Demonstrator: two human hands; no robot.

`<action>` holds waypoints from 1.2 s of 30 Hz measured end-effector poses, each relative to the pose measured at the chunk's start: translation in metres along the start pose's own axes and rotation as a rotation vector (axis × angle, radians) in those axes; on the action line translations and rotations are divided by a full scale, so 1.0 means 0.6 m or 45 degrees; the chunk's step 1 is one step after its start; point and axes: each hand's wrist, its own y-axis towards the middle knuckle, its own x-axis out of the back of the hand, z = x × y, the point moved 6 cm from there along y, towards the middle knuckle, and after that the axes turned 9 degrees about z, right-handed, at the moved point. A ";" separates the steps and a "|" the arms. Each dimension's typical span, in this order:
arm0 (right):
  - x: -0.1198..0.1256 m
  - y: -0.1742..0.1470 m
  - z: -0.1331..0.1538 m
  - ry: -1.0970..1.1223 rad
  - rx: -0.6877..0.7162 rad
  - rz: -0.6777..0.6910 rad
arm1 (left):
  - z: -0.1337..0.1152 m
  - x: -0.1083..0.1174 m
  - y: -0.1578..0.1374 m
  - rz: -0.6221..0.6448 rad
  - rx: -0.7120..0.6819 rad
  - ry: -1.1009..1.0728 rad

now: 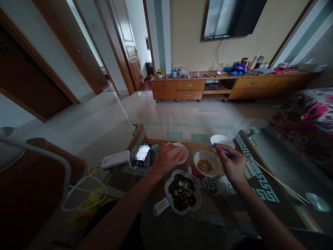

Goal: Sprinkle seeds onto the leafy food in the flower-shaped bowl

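My left hand (166, 156) is over the left side of a white bowl (185, 152), its fingers bent down near small pale pieces (177, 155); what the fingertips hold, if anything, is hidden. In my right hand (232, 163) is a thin blue-purple utensil (209, 143), gripped between thumb and fingers and pointing left. Below its tip, a second white bowl (196, 158) holds yellow-brown bits (205, 166). Behind it stands a third white bowl (221, 139), partly covered by my right hand. Nearest me, a flower-shaped dish (199, 199) with a handle contains dark green and brown food (182, 192).
A glass table (171, 128) carries everything. Left of the bowls lie a phone (143, 152) with a blurred screen and a white box-like device (116, 160) with a cable. Chopsticks (279, 181) extend rightward near a metal disc (317, 202). A cluttered wooden cabinet (189, 85) lines the far wall.
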 end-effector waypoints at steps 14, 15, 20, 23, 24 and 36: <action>0.012 0.008 -0.033 0.027 -0.169 -0.057 | 0.343 0.114 -0.150 0.429 0.995 0.153; 0.012 0.009 -0.036 0.036 -0.180 -0.056 | 0.348 0.112 -0.158 0.473 1.018 0.108; 0.008 0.010 -0.039 0.050 -0.222 -0.015 | 0.355 0.103 -0.180 0.586 1.060 0.019; 0.007 0.010 -0.031 0.012 -0.228 -0.001 | 0.359 0.102 -0.186 0.592 1.031 0.024; 0.006 0.009 -0.028 0.001 -0.225 -0.001 | 0.361 0.102 -0.187 0.583 1.010 -0.015; -0.006 0.004 0.002 0.046 -0.193 0.040 | 0.373 0.102 -0.186 0.551 1.094 -0.029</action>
